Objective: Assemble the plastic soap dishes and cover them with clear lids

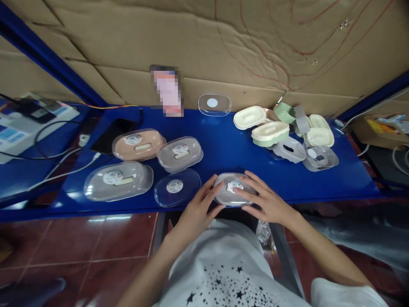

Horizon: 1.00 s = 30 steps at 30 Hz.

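A grey oval soap box with a clear lid and round sticker (pixel 230 187) sits at the near edge of the blue table (pixel 223 147). My left hand (pixel 195 209) rests against its left side, fingers spread. From the right, my right hand (pixel 266 200) lies over the lid with its fingers stretched flat on top. Both hands press on the box without lifting it.
Left of my hands lie a loose clear lid (pixel 177 186), a large grey lidded box (pixel 118 181), a pink box (pixel 138 144) and a small grey box (pixel 180 153). A pile of cream, green and grey box parts (pixel 287 132) sits at the right. A phone (pixel 112 134) and cables lie at the left.
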Available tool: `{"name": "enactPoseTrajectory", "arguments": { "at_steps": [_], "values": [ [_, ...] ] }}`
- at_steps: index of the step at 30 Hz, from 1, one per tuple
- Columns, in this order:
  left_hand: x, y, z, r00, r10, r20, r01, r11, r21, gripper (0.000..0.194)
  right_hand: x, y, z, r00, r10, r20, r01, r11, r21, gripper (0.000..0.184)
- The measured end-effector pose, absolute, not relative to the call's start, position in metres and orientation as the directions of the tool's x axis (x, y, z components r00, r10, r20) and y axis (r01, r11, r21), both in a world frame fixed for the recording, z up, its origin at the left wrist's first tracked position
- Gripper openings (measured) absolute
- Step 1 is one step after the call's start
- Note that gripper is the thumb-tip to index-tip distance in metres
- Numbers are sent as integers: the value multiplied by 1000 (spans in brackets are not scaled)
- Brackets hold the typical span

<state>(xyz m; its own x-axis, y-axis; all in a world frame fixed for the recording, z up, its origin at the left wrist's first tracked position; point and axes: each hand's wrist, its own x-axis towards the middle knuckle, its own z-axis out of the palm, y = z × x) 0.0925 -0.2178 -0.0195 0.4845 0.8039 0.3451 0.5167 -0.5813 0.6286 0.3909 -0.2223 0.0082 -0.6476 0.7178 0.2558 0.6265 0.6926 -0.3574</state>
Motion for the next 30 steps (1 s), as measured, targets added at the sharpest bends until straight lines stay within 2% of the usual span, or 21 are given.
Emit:
{"name": "enactPoseTrajectory", "arguments": {
  "at_steps": [8,11,15,17,21,25,27,30],
  "values": [
    [96,-216,-26,477,811,340,516,-571,639,66,387,-230,-11,-627,714,313,698,692,-181,78],
    [99,-219,-23,474,809,347,548,-579,604,66,386,-231,-12,-629,708,320,706,693,-147,80],
    [87,-229,-8,422,761,493,633,-637,441,64,386,-213,-5,-573,760,307,755,635,-165,76],
    [71,-233,-1,363,746,558,727,-601,331,60,383,-193,0,-517,803,297,798,578,-172,71],
    [38,-236,-4,299,804,514,878,-443,183,46,367,-130,14,-507,826,247,797,558,-230,60],
    [32,-238,-13,364,799,479,857,-488,164,41,341,-44,40,-456,824,336,784,550,-288,55],
    [39,-241,-12,423,777,466,811,-554,189,38,332,-7,53,-363,859,361,866,453,-209,56],
    [50,-244,-10,512,734,446,728,-646,229,35,330,22,64,-217,930,296,974,226,2,61]
  ]
}}
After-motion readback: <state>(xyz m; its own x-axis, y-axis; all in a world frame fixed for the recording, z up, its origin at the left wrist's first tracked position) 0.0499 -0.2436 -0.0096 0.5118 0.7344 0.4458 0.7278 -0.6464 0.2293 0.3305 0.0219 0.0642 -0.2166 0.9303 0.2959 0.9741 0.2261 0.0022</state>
